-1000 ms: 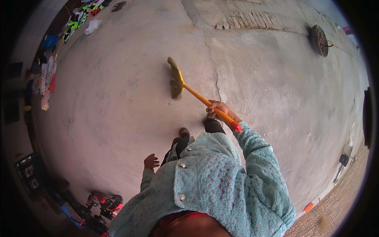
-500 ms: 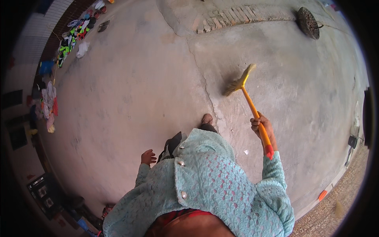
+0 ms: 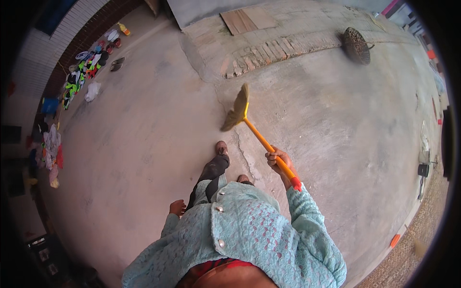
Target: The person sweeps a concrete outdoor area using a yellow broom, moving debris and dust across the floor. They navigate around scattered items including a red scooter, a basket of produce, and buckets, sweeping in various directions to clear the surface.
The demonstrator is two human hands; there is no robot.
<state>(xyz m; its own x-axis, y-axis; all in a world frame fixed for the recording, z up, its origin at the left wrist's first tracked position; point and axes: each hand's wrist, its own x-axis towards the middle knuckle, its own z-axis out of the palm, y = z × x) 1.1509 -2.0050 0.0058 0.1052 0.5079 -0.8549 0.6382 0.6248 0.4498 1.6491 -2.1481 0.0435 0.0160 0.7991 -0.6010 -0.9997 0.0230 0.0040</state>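
Note:
My right hand [image 3: 277, 161] grips the orange handle of a broom [image 3: 261, 140] near its red end cap. The broom's straw head [image 3: 236, 109] points forward and left, over the concrete floor [image 3: 144, 144] ahead of my feet. My left hand [image 3: 177, 208] hangs at my side with fingers curled and nothing in it. I wear a light blue knitted cardigan [image 3: 249, 235] and dark trousers. One foot [image 3: 221, 147] is stepped forward, close to a crack in the concrete.
A row of bricks [image 3: 269, 50] and a wooden board [image 3: 249, 20] edge the yard ahead. A round woven basket [image 3: 357, 45] lies at the far right. Colourful clothes and shoes [image 3: 86, 67] line the brick wall at left. Small dark objects [image 3: 422, 169] sit at the right edge.
The broom head has swung from right of the crack over to the left and forward. My right hand has moved left toward my body. My view has shifted, showing more of the brick edge.

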